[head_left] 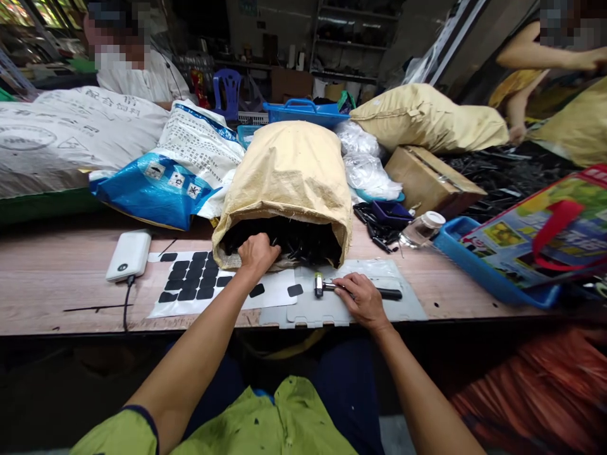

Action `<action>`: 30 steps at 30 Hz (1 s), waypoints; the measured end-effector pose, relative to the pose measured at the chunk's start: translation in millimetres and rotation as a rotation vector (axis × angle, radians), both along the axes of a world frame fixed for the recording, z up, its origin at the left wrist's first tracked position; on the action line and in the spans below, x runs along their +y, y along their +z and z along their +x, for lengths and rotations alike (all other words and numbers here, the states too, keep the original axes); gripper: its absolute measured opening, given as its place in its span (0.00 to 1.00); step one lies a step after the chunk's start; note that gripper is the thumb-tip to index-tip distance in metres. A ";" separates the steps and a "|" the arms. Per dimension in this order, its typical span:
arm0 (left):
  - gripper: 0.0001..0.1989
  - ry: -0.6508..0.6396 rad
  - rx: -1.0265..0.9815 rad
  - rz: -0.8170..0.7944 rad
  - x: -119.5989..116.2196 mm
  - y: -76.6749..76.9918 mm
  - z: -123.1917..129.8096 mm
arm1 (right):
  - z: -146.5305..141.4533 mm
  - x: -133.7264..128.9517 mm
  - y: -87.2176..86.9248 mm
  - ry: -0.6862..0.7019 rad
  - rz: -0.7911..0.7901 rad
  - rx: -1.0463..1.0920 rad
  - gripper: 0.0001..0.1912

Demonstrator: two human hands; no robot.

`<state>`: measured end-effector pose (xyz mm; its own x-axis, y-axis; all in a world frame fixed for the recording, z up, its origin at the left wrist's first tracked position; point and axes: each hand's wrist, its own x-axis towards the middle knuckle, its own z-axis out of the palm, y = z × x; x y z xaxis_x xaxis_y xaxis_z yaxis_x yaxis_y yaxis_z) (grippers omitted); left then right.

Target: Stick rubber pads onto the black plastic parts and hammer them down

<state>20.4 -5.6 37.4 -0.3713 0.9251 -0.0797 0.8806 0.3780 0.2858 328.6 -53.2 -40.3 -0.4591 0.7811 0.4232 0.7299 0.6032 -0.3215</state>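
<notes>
A tan woven sack (298, 164) lies on its side, its mouth facing me, with many small black parts (303, 240) inside. My left hand (258, 251) is at the left of that opening, fingers curled; what they hold is hidden. My right hand (363, 297) is closed around the shaft of a small hammer (391, 294), whose metal head points left. Beneath the hammer lies a grey plastic mat (303, 314). To the left, a white sheet (161, 306) carries several black rounded-square stickers (192, 273), partly under the sack's edge.
A white power bank (129, 256) with a cable lies on the left. At the right are a clear jar (422, 229), a blue tray (497, 278) holding a colourful bag, and a cardboard box (427, 177). Full sacks (427, 117) line the back. Two other people work beyond.
</notes>
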 end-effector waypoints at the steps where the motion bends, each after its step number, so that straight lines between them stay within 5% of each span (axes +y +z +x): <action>1: 0.14 -0.033 -0.004 0.024 -9.7 0.3 -3.7 | -0.2 0.0 0.2 -0.001 -0.004 0.001 0.12; 6: 0.08 -0.502 -0.107 0.137 -66.2 -18.3 -21.4 | -1.7 -0.7 1.6 0.002 -0.004 -0.001 0.11; 9: 0.07 -0.653 -0.206 0.156 -83.8 -41.5 -24.7 | -2.3 -1.2 1.7 0.003 0.008 0.000 0.11; 15: 0.11 -0.649 -0.360 0.289 -85.2 -68.9 -26.9 | -0.7 0.4 1.8 0.013 0.013 -0.030 0.12; 20: 0.12 -0.623 -0.415 0.241 -82.6 -69.0 -28.9 | -11.5 -4.0 13.9 0.001 0.037 -0.029 0.11; 30: 0.11 -0.571 -0.447 0.201 -81.7 -65.3 -25.9 | -89.3 -42.1 49.7 0.034 -0.102 0.213 0.14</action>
<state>-5.5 -87.2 -27.9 0.1987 0.9767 0.0806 0.7082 -0.2000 0.6771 239.3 -95.4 9.4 -0.3946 0.8103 0.4334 0.6189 0.5830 -0.5264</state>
